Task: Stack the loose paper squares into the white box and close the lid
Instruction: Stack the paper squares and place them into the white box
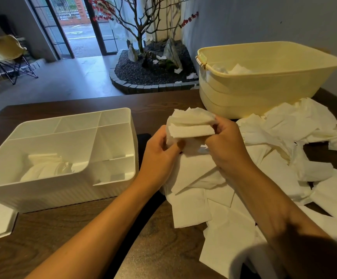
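We're mid-gather: left hand [160, 150] and right hand [227, 144] both pinch a paper bundle [190, 125] (edges uneven); next, square it and lower it into the white box [111, 190].

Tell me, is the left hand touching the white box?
Apart. The head view shows dark table between the left hand, which grips the paper bundle, and the white box.

— What's the room giving us?
— Grey wall [264, 21], pale floor [67, 77], daylight through dark-framed glass doors [79, 27].
— Furniture?
— Folding chair [4, 51] far left, and a bare tree [141, 23] rising from a brick-edged gravel bed [139, 75].
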Motion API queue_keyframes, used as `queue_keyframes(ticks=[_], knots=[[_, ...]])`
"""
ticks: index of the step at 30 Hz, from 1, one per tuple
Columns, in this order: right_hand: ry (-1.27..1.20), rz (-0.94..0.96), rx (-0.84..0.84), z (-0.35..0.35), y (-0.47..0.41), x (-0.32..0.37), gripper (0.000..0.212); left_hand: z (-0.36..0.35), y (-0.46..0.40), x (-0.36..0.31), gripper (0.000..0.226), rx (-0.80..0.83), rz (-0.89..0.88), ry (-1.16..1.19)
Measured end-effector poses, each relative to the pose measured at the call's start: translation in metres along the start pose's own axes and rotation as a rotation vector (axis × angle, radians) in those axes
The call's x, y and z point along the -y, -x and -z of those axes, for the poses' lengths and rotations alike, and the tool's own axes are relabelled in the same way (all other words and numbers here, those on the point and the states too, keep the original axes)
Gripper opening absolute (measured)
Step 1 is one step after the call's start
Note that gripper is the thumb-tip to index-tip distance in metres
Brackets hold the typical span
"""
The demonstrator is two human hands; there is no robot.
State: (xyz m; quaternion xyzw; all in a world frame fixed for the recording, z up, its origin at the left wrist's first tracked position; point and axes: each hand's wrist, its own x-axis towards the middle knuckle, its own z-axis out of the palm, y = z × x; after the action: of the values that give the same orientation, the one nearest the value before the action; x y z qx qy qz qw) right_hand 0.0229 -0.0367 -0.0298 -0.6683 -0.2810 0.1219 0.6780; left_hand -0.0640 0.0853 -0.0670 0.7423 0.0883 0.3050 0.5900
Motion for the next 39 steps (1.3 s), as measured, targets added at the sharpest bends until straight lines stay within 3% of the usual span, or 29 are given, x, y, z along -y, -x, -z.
queue_keyframes(ticks=[7, 12, 19, 27, 32, 36, 39], knots=[[-0.149, 0.086, -0.074, 0.009, -0.003, 0.007, 0.025, 0.004, -0.003, -0.011, 0.017, -0.234, -0.143, -0.213], [-0.150, 0.186, -0.049, 0.009, 0.000, 0.009, 0.042, 0.005, 0.002, -0.028, 0.018, -0.221, -0.224, -0.349], [0.012, 0.273, 0.082, 0.006, 0.009, 0.018, 0.038, 0.031, 0.024, -0.061, 0.043, -0.178, -0.226, -0.521], [0.309, 0.223, 0.360, -0.034, 0.034, 0.033, 0.036, 0.084, 0.078, -0.069, 0.044, -0.176, -0.157, -0.513], [0.254, 0.144, 0.322, -0.067, 0.076, 0.023, 0.038, 0.099, 0.112, -0.056, 0.047, -0.266, -0.119, -0.341], [0.263, 0.004, 0.201, -0.091, 0.105, -0.010, 0.037, 0.091, 0.134, -0.043, 0.046, -0.360, 0.046, -0.111], [0.251, -0.018, 0.164, -0.095, 0.111, -0.012, 0.046, 0.094, 0.132, -0.032, 0.040, -0.313, 0.177, -0.083]])
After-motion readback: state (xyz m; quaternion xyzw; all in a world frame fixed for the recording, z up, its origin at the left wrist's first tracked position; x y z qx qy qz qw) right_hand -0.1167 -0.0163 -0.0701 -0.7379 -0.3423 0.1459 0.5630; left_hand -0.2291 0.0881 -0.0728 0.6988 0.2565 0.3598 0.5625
